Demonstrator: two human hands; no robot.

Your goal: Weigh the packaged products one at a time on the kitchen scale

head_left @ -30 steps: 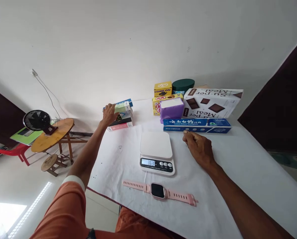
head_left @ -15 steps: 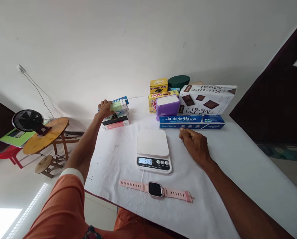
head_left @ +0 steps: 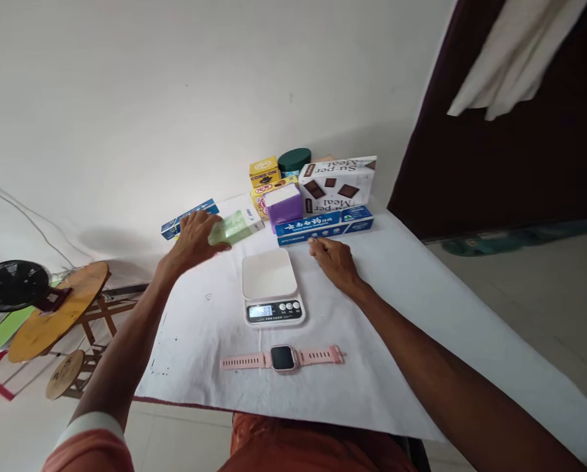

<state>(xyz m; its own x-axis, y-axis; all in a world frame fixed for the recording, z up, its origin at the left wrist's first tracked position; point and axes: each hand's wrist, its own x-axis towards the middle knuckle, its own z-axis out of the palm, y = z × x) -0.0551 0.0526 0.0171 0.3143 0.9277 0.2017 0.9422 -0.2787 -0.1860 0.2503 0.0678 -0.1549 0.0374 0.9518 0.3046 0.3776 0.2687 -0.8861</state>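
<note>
Fingers (head_left: pixel 211 231) of the left hand (head_left: pixel 192 237) hold a small pale green carton (head_left: pixel 232 227), tilted, just far and left of the white digital kitchen scale (head_left: pixel 268 283). The right hand (head_left: pixel 333 260) rests on the white cloth-covered surface (head_left: pixel 421 314), fingers loosely curled, holding nothing, close to a long blue toothpaste box (head_left: pixel 325 225).

Reaching forward with both arms.
Gripping with the left hand (head_left: pixel 192 236), fingers curled tight, arm raised; resting the right hand (head_left: pixel 333 262) palm-down, fingers loosely bent.
</note>
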